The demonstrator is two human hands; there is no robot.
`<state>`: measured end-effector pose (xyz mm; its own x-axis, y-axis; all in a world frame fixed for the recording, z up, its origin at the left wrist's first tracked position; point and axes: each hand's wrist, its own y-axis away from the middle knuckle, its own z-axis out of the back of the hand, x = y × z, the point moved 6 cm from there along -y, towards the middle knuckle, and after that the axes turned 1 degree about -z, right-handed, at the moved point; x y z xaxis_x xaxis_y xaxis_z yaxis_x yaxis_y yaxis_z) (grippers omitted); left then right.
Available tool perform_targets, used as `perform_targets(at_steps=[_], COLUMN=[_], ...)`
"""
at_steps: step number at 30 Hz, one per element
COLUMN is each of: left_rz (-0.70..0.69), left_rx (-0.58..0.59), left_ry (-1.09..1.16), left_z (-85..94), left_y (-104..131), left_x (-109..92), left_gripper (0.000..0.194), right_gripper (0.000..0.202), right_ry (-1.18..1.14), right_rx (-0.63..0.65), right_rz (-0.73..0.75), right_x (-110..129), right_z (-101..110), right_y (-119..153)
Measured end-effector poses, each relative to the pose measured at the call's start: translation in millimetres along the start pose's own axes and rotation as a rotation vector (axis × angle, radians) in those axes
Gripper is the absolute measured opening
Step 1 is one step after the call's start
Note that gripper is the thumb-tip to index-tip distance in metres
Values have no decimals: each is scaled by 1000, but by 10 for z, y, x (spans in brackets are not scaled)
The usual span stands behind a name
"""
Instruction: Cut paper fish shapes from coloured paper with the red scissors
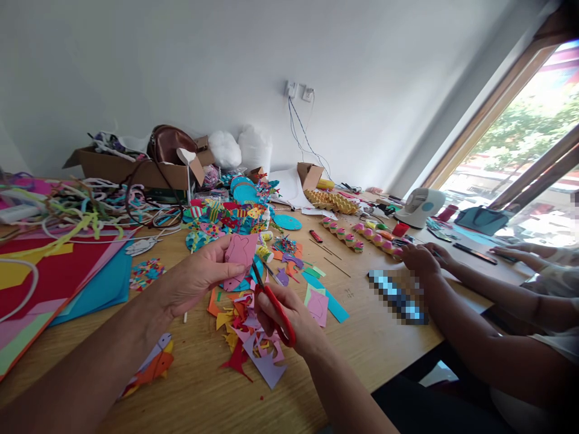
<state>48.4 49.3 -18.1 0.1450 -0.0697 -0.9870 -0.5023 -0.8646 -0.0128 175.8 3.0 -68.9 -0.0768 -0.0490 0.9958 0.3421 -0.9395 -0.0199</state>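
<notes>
Where the wooden table runs along the wall, coloured sheets lie at nine o'clock from the pink paper, and a cardboard box sits at ten. Paper scraps are heaped at six o'clock. I see the left hand pinching the pink paper, raised over the table, between thumb and fingers; fish outlines show on it. The right hand is wrapped around the red scissors at five o'clock, blades toward the paper's right edge; I cannot tell whether they touch it. Smaller cut-out fish lie at seven.
</notes>
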Motion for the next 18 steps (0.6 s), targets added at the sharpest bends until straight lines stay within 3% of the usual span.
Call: perform_targets(at_steps=[8,18], left_rz=[-43,-49], left_rx=[-61,-28], left_ry=[-79,-88], left_z=[3,-86], left_y=[-22,4], left_x=[5,-36], left_gripper=[34,26], right_gripper=[28,28], right_ry=[-221,-225], right_rx=[-402,-420], right_rz=[135,141], right_x=[82,147], right_z=[195,98], right_y=[-91,-191])
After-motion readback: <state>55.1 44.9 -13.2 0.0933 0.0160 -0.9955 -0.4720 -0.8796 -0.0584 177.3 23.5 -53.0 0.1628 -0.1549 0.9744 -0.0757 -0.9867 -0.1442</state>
